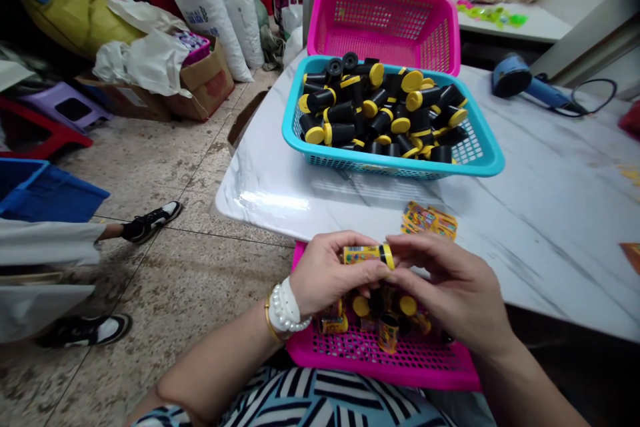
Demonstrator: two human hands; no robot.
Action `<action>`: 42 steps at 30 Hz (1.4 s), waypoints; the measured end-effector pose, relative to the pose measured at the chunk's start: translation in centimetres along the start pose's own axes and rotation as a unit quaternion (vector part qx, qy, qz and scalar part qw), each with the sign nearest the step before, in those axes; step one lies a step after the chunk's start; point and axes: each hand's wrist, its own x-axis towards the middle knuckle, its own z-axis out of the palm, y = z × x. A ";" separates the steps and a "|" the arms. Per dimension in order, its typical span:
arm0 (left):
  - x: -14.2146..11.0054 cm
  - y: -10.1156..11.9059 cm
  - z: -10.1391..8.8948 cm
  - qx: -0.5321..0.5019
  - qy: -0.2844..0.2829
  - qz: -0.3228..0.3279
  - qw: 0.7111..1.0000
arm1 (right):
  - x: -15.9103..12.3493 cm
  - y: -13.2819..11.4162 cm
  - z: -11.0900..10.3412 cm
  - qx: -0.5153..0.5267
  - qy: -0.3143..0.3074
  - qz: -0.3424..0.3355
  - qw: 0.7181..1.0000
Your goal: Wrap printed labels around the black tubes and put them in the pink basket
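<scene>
My left hand (327,273), with a white band and pearl bracelet at the wrist, is closed round a small canister (361,254). The canister lies sideways, wrapped in a yellow printed label, its yellow cap pointing right. At that capped end, the fingertips and thumb of my right hand (455,287) close on it. Below both hands a pink basket (400,367) rests at my lap, holding several labelled canisters (388,333), partly hidden by my hands. Just beyond my right hand, a pile of yellow printed labels (429,219) lies on the marbled table (280,203).
A blue basket (400,167) full of black canisters with yellow caps stands on the table. Behind it is a pink basket (383,27). A blue corded tool (530,87) lies at the right. At left, a person's shoe (153,221) and a blue crate (55,190) are on the floor.
</scene>
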 end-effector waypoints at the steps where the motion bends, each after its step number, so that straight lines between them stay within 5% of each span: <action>1: 0.1 -0.1 0.3 -0.009 -0.009 -0.005 1.000 | -0.1 0.0 -0.1 -0.016 0.003 -0.016 1.000; 6: 0.0 -0.5 0.1 -0.024 -0.079 -0.025 0.996 | -0.5 0.3 -0.6 -0.067 0.004 -0.083 0.994; 14: -1.0 -1.2 -0.6 0.014 -0.024 -0.003 1.000 | -1.5 0.7 -0.3 -0.051 0.020 -0.121 0.991; 21: -1.1 -2.3 -0.5 0.192 0.004 0.175 0.966 | -2.9 1.1 1.9 0.039 0.086 -0.028 0.995; 25: -2.2 -3.4 -0.9 0.268 -0.016 0.223 0.937 | -5.2 1.0 3.5 0.159 0.127 0.111 0.973; 29: -3.6 -4.5 -0.7 0.257 -0.030 0.141 0.956 | -7.1 0.7 4.6 0.259 0.068 0.240 0.933; 33: -4.3 -5.2 0.0 0.146 -0.042 -0.001 0.988 | -8.5 0.4 4.8 0.291 0.067 0.227 0.927; 37: -4.5 -5.6 0.5 0.110 -0.055 -0.006 0.992 | -9.6 0.1 5.2 0.285 0.105 0.216 0.928; 42: -4.3 -6.6 0.5 0.141 -0.057 0.016 0.988 | -10.0 0.6 6.1 0.352 0.102 0.274 0.889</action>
